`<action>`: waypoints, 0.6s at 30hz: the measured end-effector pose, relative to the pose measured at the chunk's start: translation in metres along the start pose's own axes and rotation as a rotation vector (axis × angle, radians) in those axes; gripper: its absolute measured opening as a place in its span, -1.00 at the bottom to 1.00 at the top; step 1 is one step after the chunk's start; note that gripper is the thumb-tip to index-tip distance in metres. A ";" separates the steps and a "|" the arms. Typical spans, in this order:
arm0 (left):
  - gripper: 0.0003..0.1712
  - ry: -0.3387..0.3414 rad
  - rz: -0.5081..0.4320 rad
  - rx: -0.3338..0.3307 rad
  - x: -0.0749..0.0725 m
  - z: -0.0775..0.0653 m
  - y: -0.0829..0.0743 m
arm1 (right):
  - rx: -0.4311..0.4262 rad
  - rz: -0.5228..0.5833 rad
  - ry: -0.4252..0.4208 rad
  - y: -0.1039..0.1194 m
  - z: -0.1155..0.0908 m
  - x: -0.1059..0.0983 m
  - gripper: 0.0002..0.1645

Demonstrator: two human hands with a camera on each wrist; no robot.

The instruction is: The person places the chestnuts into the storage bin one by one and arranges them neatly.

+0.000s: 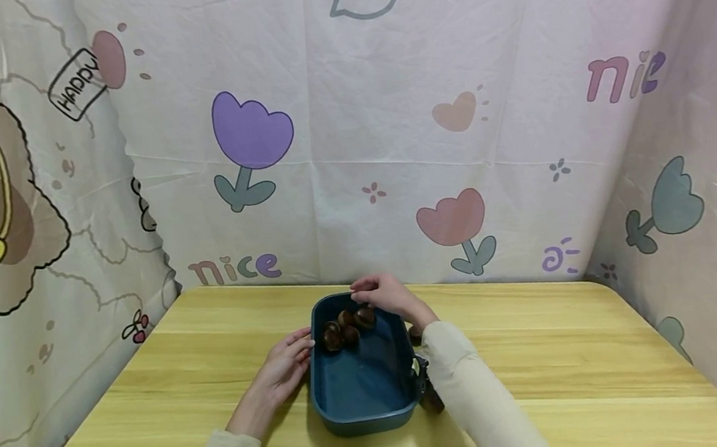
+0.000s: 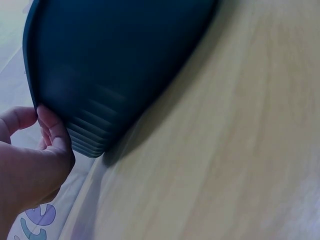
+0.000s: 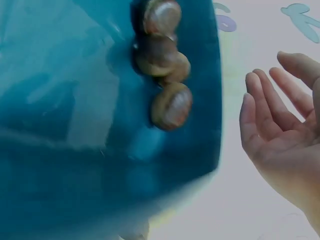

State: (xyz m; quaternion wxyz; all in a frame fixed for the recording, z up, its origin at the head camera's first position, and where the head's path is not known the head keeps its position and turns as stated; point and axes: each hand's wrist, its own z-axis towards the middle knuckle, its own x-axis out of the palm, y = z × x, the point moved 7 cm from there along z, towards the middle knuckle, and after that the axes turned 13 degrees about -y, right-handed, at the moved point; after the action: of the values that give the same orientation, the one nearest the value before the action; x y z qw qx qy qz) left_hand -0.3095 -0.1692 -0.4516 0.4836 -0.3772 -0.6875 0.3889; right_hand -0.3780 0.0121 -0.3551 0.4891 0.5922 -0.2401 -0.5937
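A dark blue plastic bin stands on the table, with several brown chestnuts gathered at its far left. My left hand is at the bin's left side. In the left wrist view, its thumb and finger pinch the rim by the ribbed wall. Over the far right corner of the bin is my right hand. The right wrist view shows that hand's palm and its loosely bent fingers, holding nothing, just outside the bin wall. Chestnuts inside the bin look slightly blurred there.
Dark brown items lie right of the bin, partly hidden by my right sleeve. The wood-patterned table extends to both sides. Printed cloth hangs behind and at the sides.
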 end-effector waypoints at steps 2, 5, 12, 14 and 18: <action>-0.55 0.002 0.003 -0.001 0.000 0.000 0.000 | -0.006 0.005 0.009 0.002 -0.002 -0.007 -0.64; -0.53 0.002 -0.002 -0.005 0.000 0.000 0.000 | -0.030 -0.012 0.012 0.002 -0.006 -0.017 -0.62; -0.53 -0.004 0.002 -0.016 0.000 0.002 0.001 | -0.026 -0.026 -0.020 -0.014 -0.023 -0.043 -0.61; -0.54 -0.007 0.001 -0.013 0.000 0.002 0.001 | -0.021 -0.036 -0.030 -0.021 -0.029 -0.049 -0.59; -0.53 0.003 0.005 -0.006 0.000 0.001 0.000 | 0.007 -0.037 -0.064 -0.037 -0.039 -0.060 -0.58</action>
State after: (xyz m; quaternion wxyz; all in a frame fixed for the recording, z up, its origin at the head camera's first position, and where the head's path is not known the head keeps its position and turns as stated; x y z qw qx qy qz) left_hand -0.3107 -0.1688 -0.4522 0.4826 -0.3811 -0.6868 0.3876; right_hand -0.3629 0.0909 -0.3658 0.4680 0.5790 -0.2467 -0.6204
